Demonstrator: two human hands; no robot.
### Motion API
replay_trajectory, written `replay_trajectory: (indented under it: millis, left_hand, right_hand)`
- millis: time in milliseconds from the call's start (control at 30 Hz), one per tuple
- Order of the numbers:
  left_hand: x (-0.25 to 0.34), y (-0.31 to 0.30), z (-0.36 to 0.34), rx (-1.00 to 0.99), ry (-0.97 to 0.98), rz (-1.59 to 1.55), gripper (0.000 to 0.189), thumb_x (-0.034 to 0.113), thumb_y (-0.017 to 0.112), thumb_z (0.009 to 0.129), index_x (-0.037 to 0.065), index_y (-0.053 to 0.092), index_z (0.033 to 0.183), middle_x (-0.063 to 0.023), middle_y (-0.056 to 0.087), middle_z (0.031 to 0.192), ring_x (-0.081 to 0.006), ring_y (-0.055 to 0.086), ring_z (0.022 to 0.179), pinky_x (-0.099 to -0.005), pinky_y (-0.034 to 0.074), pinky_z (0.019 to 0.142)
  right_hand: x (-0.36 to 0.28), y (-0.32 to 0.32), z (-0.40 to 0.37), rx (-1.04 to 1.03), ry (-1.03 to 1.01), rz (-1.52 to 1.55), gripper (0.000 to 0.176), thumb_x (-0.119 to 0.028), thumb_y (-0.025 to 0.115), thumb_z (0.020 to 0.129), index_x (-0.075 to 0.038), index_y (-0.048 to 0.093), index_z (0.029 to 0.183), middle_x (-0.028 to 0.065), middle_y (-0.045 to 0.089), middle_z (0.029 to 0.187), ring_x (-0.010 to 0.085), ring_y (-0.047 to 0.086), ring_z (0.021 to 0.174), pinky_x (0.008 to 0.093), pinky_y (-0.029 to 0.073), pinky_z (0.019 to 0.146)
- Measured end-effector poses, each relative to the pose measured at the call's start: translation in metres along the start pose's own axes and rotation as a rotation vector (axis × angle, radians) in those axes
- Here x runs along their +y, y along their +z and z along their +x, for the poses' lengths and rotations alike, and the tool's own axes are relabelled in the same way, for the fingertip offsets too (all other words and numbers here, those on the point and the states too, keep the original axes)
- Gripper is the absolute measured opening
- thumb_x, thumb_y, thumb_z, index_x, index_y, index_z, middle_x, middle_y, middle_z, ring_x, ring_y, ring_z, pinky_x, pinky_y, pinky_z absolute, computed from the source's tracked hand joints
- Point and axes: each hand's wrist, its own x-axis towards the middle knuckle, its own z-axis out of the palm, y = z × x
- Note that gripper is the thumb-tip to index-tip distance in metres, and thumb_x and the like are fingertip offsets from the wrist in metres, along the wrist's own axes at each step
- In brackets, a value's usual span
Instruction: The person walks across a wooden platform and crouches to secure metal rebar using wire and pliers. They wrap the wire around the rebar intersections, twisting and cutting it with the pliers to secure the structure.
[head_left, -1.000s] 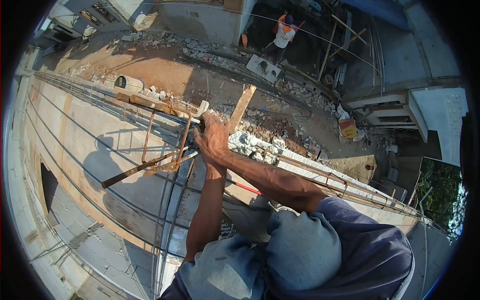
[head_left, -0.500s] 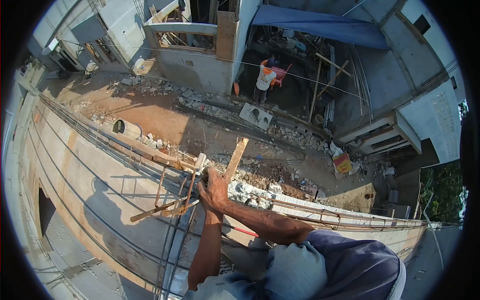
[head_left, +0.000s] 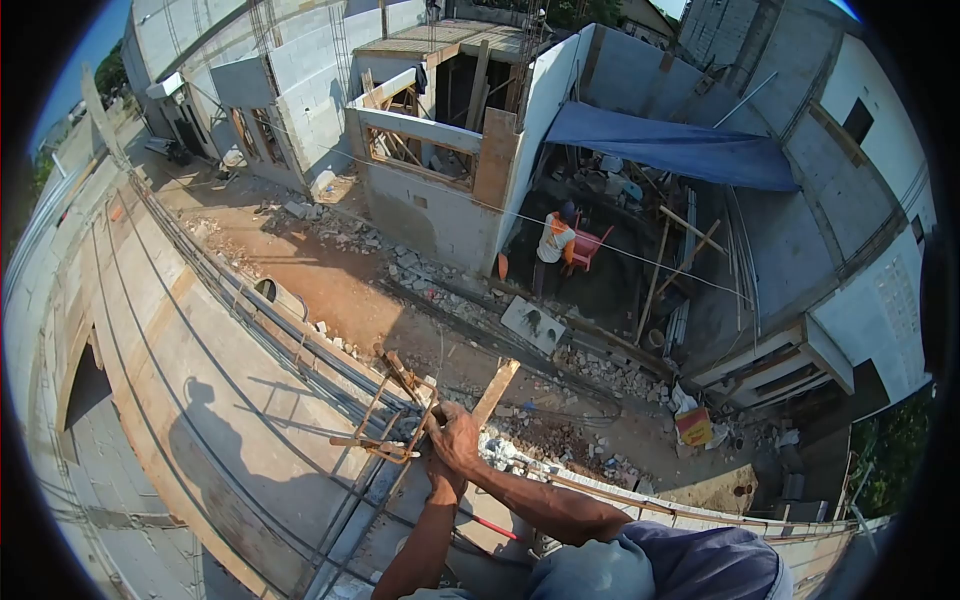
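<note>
My right hand (head_left: 458,437) is closed at the end of a rusty rebar stirrup (head_left: 418,440), beside an upright wooden board (head_left: 496,392). Just below and behind it, partly covered, is my left hand (head_left: 443,478), its fingers bent in close to the same stirrup. Whatever sits inside either grip is too hidden to name. Short rusty pieces (head_left: 398,370) stick up on the far side of the stirrup. Long dark rebars (head_left: 290,338) run from the hands toward the upper left along the concrete.
Below lies a dirt lane (head_left: 310,248) with rubble. A person (head_left: 555,245) in an orange and white top stands by a red wheelbarrow (head_left: 588,247) under a blue tarp (head_left: 670,148). A red rod (head_left: 490,523) lies near my forearms. Thin rebars (head_left: 660,508) edge the wall top at the right.
The view has tilted up, showing more buildings and sky. Both hands appear lower and slightly right, still together by the stirrup. The rusty pieces there now point up rather than left.
</note>
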Motion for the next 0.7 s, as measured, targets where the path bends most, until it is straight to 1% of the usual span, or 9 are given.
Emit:
replay_trajectory:
  millis: [100,233,333,433,467,500,567,600,700]
  left_hand:
    - [-0.002,0.001,-0.001,0.002,0.055,0.122,0.042,0.029,0.047,0.098,0.009,0.044,0.135,-0.0093,0.055,0.121,-0.0187,0.056,0.108,-0.0322,0.047,0.089]
    - [-0.001,-0.005,-0.012,0.049,0.175,0.333,0.042,0.029,0.047,0.098,0.009,0.042,0.135,-0.0086,0.055,0.120,-0.0174,0.057,0.106,-0.0314,0.049,0.086]
    - [0.015,0.018,-0.045,0.185,0.110,0.352,0.044,0.036,0.047,0.098,0.010,0.046,0.134,-0.0057,0.057,0.117,-0.0147,0.059,0.100,-0.0275,0.049,0.083]
    - [0.010,0.005,-0.038,0.056,0.136,0.238,0.049,0.037,0.047,0.099,0.009,0.043,0.138,-0.0070,0.057,0.121,-0.0135,0.057,0.104,-0.0255,0.047,0.086]
    - [0.009,0.006,-0.035,0.057,0.209,0.326,0.050,0.033,0.049,0.099,0.007,0.041,0.140,-0.0056,0.062,0.103,-0.0097,0.060,0.085,-0.0229,0.049,0.070]
    - [0.014,0.007,-0.039,0.066,0.208,0.319,0.050,0.033,0.049,0.099,0.007,0.041,0.140,-0.0056,0.062,0.103,-0.0097,0.060,0.085,-0.0229,0.049,0.070]
    - [0.027,0.013,-0.048,0.066,0.017,0.426,0.050,0.028,0.048,0.099,0.007,0.037,0.143,0.0005,0.057,0.077,-0.0046,0.051,0.060,-0.0199,0.040,0.050]
    - [0.023,0.017,-0.047,0.085,0.088,0.420,0.049,0.026,0.045,0.100,0.007,0.035,0.144,0.0055,0.045,0.062,-0.0026,0.036,0.047,-0.0199,0.029,0.041]
    - [0.021,0.021,-0.048,0.167,0.053,0.378,0.049,0.025,0.045,0.100,0.007,0.035,0.145,0.0056,0.045,0.063,-0.0030,0.038,0.048,-0.0196,0.030,0.042]
  right_hand:
    - [0.003,0.007,-0.014,-0.016,0.044,-0.042,0.022,-0.023,0.064,0.080,-0.003,0.066,0.090,0.0180,0.065,0.087,0.0354,0.063,0.082,0.0449,0.046,0.073]
    - [0.004,0.001,-0.017,0.016,-0.129,-0.071,0.012,-0.011,0.063,0.078,-0.003,0.060,0.086,0.0175,0.056,0.081,0.0347,0.057,0.076,0.0440,0.044,0.068]
    - [0.010,-0.007,-0.023,-0.089,-0.230,-0.004,0.011,-0.005,0.064,0.075,-0.003,0.057,0.084,0.0148,0.049,0.076,0.0328,0.051,0.074,0.0434,0.042,0.065]
    - [0.015,-0.008,-0.020,-0.121,-0.280,-0.058,0.011,-0.004,0.064,0.074,-0.004,0.058,0.084,0.0143,0.048,0.076,0.0320,0.051,0.075,0.0428,0.042,0.065]
    - [0.015,-0.012,-0.018,-0.117,-0.307,-0.098,0.012,-0.008,0.066,0.077,-0.004,0.061,0.087,0.0140,0.054,0.076,0.0307,0.056,0.075,0.0408,0.045,0.066]
    - [0.016,-0.011,-0.019,-0.129,-0.306,-0.101,0.012,-0.008,0.066,0.077,-0.004,0.061,0.087,0.0140,0.054,0.076,0.0307,0.056,0.075,0.0408,0.045,0.066]
    - [0.020,-0.009,-0.015,-0.127,0.082,0.133,0.016,-0.014,0.068,0.080,-0.002,0.063,0.089,0.0144,0.063,0.078,0.0277,0.062,0.073,0.0386,0.048,0.066]
    - [0.015,-0.011,-0.012,-0.138,0.134,0.145,0.019,-0.018,0.069,0.083,-0.001,0.064,0.090,0.0151,0.068,0.080,0.0252,0.065,0.070,0.0373,0.050,0.065]
    - [0.002,-0.019,-0.011,-0.193,0.245,0.266,0.018,-0.017,0.068,0.083,0.000,0.064,0.090,0.0159,0.069,0.082,0.0244,0.065,0.070,0.0368,0.050,0.064]
